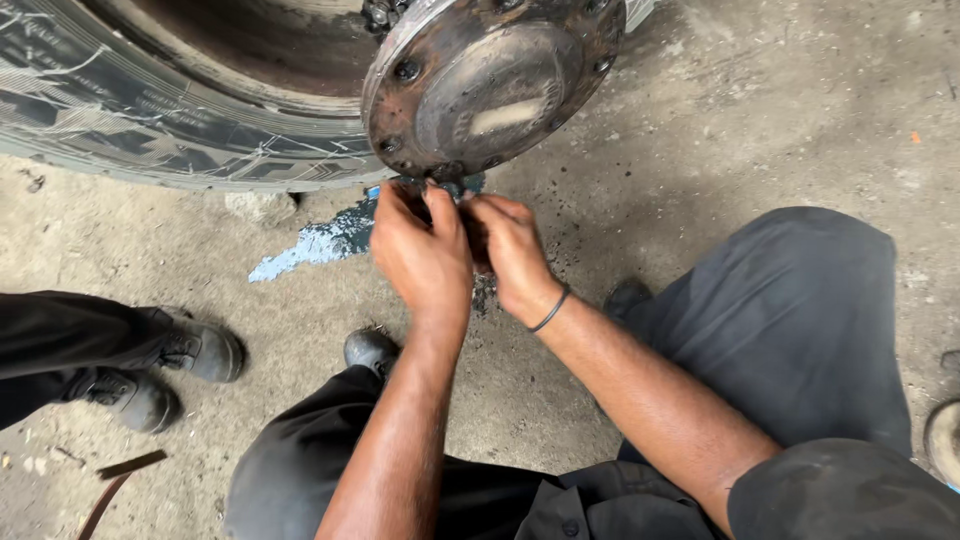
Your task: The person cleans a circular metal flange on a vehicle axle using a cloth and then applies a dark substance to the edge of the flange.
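Note:
A rusty round wheel hub (490, 85) with bolts around its rim sticks out from a large black tyre (150, 120) at the top. My left hand (420, 255) and my right hand (510, 250) are pressed together just under the hub's lower edge, fingers curled around something small and dark that I cannot make out. A black band circles my right wrist. My knees in dark trousers flank my arms.
Another person's legs and grey shoes (165, 370) stand at the left. A wet bluish patch (320, 245) lies on the concrete floor under the hub. A small stone (262, 207) sits by the tyre. A dark strip (120, 475) lies at bottom left.

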